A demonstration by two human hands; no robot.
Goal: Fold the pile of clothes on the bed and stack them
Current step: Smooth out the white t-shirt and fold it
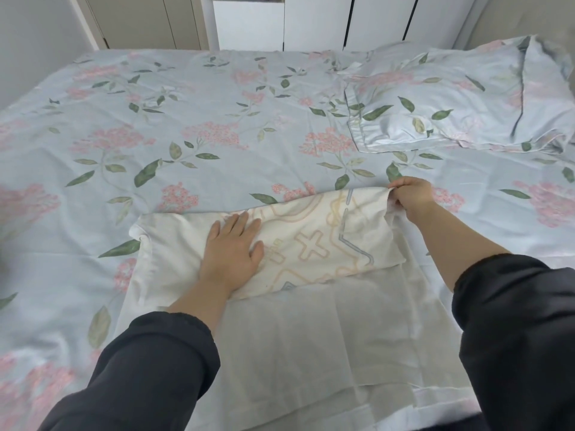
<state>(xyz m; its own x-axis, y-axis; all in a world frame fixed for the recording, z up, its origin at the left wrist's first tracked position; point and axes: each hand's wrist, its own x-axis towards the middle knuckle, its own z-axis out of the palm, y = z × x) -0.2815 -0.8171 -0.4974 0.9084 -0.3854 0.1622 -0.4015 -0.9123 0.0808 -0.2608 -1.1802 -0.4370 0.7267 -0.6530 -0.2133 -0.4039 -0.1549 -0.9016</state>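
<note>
White garment (311, 321) near bed edge; left hand (231, 250) flat, released; right hand (412, 197) pinching its folded corner.

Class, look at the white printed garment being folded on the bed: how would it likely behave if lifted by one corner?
The white garment would probably hang limp: its edge droops where the right hand pinches it. It looks thin and likely light, since it creases easily. It may slide a little on the smooth bedsheet, which may be why the left hand lies flat on it.

Left hand (231, 253) flat, palm down, right hand (412, 197) fingers pinched
</note>
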